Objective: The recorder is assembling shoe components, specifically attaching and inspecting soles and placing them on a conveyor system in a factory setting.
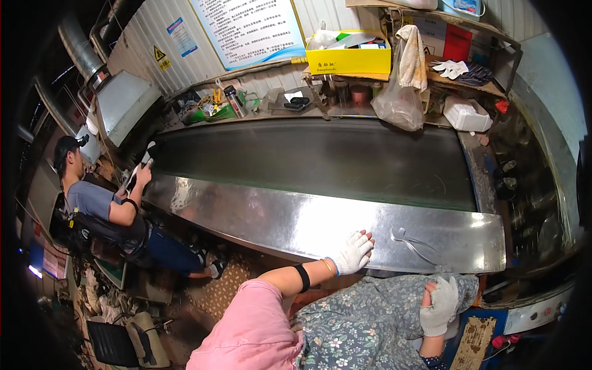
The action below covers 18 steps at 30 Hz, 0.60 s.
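My left hand [354, 254], in a white knitted glove with bare fingertips, lies flat on the near edge of a shiny metal ledge [271, 213]. Its fingers are stretched out and hold nothing. To the right of it, a slim metal tool with two long arms, like tongs [417, 244], rests on the ledge, untouched. My right hand [440, 306], gloved the same way, rests over the flowered apron [364, 317] on my lap. Its fingers are loosely apart, with nothing visible in them. Beyond the ledge runs a wide dark conveyor belt [308, 157].
At the left end of the belt stands a co-worker [102, 203], hands raised near a pale object. A yellow box [348, 60] sits on the back shelf, with a hanging plastic bag [399, 105] beside it. A control panel [539, 313] is at lower right, a chair [111, 342] at lower left.
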Motion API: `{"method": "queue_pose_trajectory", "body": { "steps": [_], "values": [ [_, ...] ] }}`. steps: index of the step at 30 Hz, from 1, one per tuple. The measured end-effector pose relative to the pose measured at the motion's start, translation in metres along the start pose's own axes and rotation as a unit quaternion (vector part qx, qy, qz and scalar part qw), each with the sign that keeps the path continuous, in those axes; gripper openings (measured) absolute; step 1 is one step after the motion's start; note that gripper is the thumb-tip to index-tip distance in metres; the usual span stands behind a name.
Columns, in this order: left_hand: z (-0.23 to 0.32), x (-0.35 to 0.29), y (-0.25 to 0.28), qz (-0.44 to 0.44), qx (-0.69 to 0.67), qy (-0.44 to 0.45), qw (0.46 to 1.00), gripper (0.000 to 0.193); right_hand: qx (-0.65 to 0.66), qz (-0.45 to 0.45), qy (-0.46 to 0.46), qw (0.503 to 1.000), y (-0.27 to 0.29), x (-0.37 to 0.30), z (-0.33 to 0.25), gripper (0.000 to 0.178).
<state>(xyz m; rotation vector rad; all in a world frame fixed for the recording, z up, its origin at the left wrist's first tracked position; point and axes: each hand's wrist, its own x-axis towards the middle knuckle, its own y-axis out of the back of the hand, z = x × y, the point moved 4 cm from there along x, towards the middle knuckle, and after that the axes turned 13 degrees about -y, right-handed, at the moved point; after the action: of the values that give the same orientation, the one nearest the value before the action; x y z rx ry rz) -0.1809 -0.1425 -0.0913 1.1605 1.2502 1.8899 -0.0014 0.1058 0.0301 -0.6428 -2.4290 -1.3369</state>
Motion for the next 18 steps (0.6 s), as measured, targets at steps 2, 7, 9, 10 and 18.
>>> {"method": "queue_pose_trajectory", "body": {
  "steps": [2, 7, 9, 10, 18],
  "values": [
    [-0.002, -0.001, -0.001, 0.006, -0.013, 0.003, 1.0, 0.042, -0.004, -0.004, -0.003, 1.0, -0.001, 0.0, 0.001, 0.012],
    [-0.014, -0.006, 0.015, 0.038, -0.106, -0.007, 0.994, 0.036, -0.024, -0.01, -0.01, 1.0, -0.005, 0.001, 0.007, 0.012],
    [-0.026, -0.01, 0.026, 0.061, -0.19, 0.016, 0.98, 0.032, -0.023, -0.009, -0.012, 1.0, -0.006, 0.001, 0.009, 0.013],
    [-0.034, -0.01, 0.033, 0.071, -0.238, 0.051, 0.967, 0.025, -0.027, -0.013, -0.015, 0.999, -0.007, 0.003, 0.008, 0.013],
    [-0.206, -0.092, 0.116, 0.223, 0.104, 0.362, 0.899, 0.052, -0.062, -0.03, -0.026, 0.997, -0.017, 0.015, 0.003, 0.016]
  ]
}}
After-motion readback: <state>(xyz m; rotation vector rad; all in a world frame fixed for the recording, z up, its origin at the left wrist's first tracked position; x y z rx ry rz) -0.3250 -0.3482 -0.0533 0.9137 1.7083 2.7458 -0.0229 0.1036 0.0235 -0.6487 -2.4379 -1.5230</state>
